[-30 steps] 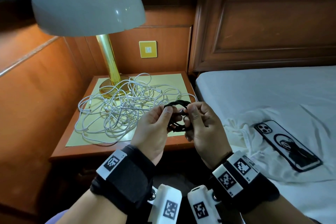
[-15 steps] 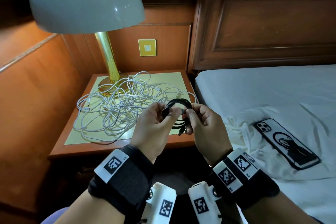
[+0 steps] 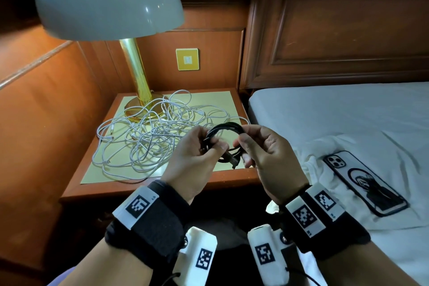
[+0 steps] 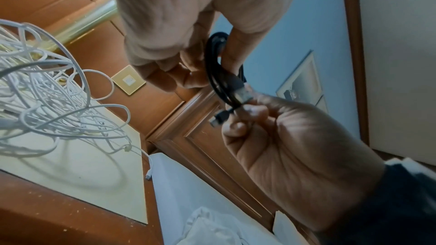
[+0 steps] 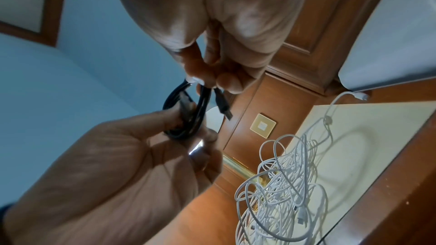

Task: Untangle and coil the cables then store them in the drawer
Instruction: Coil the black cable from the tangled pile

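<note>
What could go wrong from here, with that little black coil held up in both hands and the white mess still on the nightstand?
1. The black cable is held only by fingertip grip from the left hand and right hand; its plug end hangs loose, so the coil may spring open.
2. The white cables loop around the lamp base; pulling them could tug the lamp.
3. One white end trails off the nightstand edge towards the bed and could snag.
</note>
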